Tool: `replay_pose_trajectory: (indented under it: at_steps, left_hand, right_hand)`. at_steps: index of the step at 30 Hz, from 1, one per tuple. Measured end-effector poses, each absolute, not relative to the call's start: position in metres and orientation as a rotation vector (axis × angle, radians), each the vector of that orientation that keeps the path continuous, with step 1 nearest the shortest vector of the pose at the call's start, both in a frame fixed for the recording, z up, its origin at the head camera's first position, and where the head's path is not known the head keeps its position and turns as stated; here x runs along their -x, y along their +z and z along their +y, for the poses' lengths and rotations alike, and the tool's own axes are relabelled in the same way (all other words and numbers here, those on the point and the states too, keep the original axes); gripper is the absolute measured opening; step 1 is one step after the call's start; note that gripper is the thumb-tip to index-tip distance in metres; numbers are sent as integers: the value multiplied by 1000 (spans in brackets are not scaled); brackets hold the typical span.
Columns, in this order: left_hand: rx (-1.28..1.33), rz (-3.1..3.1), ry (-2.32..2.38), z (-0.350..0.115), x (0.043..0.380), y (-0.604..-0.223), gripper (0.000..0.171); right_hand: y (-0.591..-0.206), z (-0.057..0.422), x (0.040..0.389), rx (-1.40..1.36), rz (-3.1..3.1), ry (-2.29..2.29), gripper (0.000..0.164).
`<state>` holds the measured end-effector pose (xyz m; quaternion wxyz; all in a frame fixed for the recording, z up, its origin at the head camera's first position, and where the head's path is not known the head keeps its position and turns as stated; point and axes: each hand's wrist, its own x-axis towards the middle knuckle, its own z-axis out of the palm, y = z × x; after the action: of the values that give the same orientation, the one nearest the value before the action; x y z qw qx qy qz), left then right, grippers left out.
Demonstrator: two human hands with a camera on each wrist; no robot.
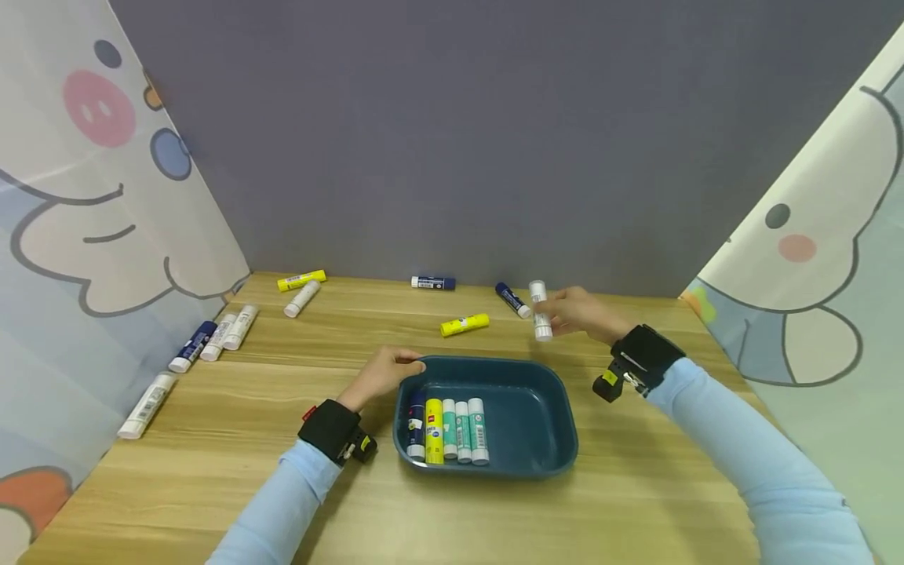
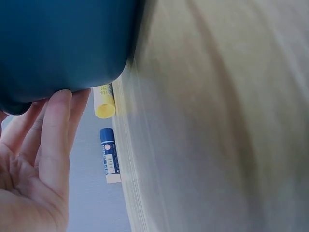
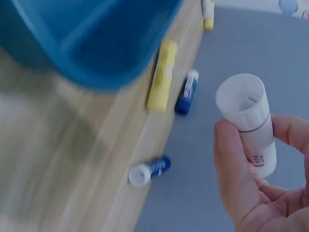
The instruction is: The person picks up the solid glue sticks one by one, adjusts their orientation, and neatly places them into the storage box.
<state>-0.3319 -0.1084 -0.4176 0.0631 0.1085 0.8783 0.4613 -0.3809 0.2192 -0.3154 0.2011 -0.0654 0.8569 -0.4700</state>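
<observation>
My right hand [image 1: 581, 311] pinches a white glue stick [image 1: 541, 311] between thumb and fingers, above the table to the right. In the right wrist view the white glue stick [image 3: 252, 126] shows a hollow end. My left hand [image 1: 384, 373] holds the far left corner of a dark teal plastic tray [image 1: 526, 471], thumb at the rim and fingers along the outer wall. Along the tray's left side lie a dark blue glue stick [image 1: 416, 431], a yellow glue stick [image 1: 434, 431] and three green-and-white ones [image 1: 463, 431], side by side.
Beyond the tray lie a yellow glue stick [image 1: 464, 325] and two dark blue ones [image 1: 433, 282] [image 1: 512, 300]. At the back left are a yellow [image 1: 301, 280] and a white one [image 1: 302, 299]. Several more [image 1: 192, 346] lie along the left edge. A grey partition [image 1: 452, 141] stands behind.
</observation>
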Motion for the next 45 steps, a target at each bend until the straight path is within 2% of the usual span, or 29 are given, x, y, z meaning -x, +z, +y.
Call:
replay_pose_trajectory:
  at_steps: [9, 18, 36, 45]
  left_hand:
    - [-327, 2654, 1415, -109, 332, -422, 27]
    - [-275, 2624, 1440, -111, 331, -427, 28]
    - [-303, 2639, 1383, -103, 332, -424, 31]
    - [-288, 2641, 1411, -109, 327, -418, 31]
  right_hand:
    - [-340, 197, 339, 234, 2272, -1326, 46]
    - [-377, 175, 304, 257, 2226, -1271, 34]
    - [-403, 173, 287, 186, 2199, -1295, 29]
    - [-414, 166, 283, 150, 2193, -1326, 33]
